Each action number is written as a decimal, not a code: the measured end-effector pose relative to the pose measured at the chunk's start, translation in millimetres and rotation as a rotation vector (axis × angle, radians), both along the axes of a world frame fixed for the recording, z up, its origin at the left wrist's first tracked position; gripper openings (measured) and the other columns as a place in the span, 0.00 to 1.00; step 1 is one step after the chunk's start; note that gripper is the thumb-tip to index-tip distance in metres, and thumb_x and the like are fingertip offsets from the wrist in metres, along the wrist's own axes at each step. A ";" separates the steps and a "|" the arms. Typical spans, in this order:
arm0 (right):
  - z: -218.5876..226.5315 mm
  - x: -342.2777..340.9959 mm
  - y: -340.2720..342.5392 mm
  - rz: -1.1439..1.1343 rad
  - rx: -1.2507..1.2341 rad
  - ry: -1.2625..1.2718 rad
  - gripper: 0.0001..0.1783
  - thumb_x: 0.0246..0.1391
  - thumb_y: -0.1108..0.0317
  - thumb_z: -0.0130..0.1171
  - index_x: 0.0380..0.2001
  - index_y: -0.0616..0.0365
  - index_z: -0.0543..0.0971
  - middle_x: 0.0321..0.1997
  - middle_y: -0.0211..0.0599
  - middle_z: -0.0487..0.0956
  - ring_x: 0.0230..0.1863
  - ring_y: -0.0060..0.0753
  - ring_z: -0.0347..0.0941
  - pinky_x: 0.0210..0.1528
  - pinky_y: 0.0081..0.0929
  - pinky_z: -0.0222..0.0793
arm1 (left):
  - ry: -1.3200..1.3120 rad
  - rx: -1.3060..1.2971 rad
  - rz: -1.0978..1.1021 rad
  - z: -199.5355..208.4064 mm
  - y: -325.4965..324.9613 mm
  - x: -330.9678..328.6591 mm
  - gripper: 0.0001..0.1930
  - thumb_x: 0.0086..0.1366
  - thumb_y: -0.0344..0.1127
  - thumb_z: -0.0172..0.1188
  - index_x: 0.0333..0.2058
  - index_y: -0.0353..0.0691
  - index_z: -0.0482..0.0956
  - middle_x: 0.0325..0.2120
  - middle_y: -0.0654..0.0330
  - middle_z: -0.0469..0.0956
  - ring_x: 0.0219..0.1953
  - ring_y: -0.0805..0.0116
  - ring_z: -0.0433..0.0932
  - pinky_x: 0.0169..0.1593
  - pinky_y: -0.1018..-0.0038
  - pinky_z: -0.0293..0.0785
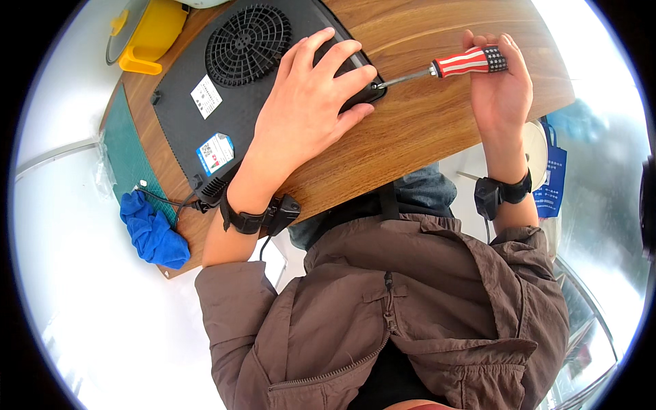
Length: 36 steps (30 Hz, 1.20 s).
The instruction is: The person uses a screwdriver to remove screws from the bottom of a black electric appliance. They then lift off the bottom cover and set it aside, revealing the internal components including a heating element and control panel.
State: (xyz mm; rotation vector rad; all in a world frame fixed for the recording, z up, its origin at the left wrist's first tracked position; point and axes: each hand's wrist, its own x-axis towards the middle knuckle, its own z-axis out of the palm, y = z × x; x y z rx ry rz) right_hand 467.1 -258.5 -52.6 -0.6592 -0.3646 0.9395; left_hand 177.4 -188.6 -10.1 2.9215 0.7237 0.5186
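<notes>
A black appliance with a round fan grille [248, 45], which looks like an upturned induction cooker [179, 109], lies on the wooden table. My left hand [311, 96] rests on its right part, fingers spread and stretched out, thumb along the edge nearer me. In my right hand [502, 89] is a screwdriver [468, 63] with a red, white and dark star-patterned handle. Its metal shaft points left, and the tip meets the cooker's right corner, beside my left fingertips. Whether the tip sits in a screw is too small to make out.
A yellow pot [158, 34] stands at the far left. A green mat [130, 140] lies along the table's left side, with a crumpled blue cloth [154, 232] and a black cord near it. The wooden table [410, 130] has a curved near edge. A blue bag [552, 174] hangs at right.
</notes>
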 end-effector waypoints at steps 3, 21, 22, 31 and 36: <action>2.1 1.0 -0.8 -0.012 0.002 -0.023 0.07 0.70 0.73 0.50 0.42 0.66 0.75 0.41 0.45 0.79 0.48 0.42 0.78 0.72 0.53 0.65 | -0.020 -0.008 0.004 -0.7 -0.1 1.5 0.20 0.58 0.43 0.73 0.49 0.51 0.81 0.59 0.63 0.73 0.68 0.50 0.64 0.67 0.53 0.65; 89.6 -5.3 -38.7 -0.020 -0.096 -1.816 0.15 0.50 0.67 0.76 0.39 0.62 0.85 0.37 0.37 0.85 0.37 0.30 0.82 0.42 0.23 0.77 | -0.134 -0.038 0.076 -15.5 -4.3 12.4 0.11 0.60 0.43 0.72 0.40 0.49 0.85 0.52 0.67 0.79 0.67 0.56 0.66 0.69 0.54 0.58; 89.5 -0.3 -39.2 0.034 -0.139 -1.849 0.17 0.48 0.65 0.78 0.39 0.60 0.86 0.36 0.36 0.85 0.37 0.29 0.82 0.41 0.23 0.77 | -0.134 -0.042 0.078 -15.7 -5.0 13.0 0.11 0.60 0.42 0.72 0.39 0.49 0.85 0.52 0.67 0.79 0.67 0.56 0.66 0.69 0.54 0.57; 39.9 24.5 -45.2 0.348 -0.276 -1.973 0.22 0.53 0.55 0.73 0.45 0.59 0.84 0.36 0.44 0.84 0.35 0.46 0.80 0.39 0.34 0.77 | -0.108 -0.051 0.069 -15.1 -2.9 14.9 0.10 0.62 0.42 0.70 0.39 0.48 0.85 0.51 0.66 0.78 0.68 0.56 0.65 0.69 0.54 0.56; 34.3 19.9 -46.1 0.392 -0.318 -1.997 0.21 0.55 0.53 0.71 0.44 0.56 0.83 0.33 0.42 0.81 0.31 0.49 0.77 0.33 0.37 0.74 | -0.118 -0.073 0.070 -16.4 -4.7 12.7 0.10 0.62 0.42 0.70 0.40 0.47 0.84 0.51 0.66 0.78 0.68 0.56 0.65 0.69 0.52 0.57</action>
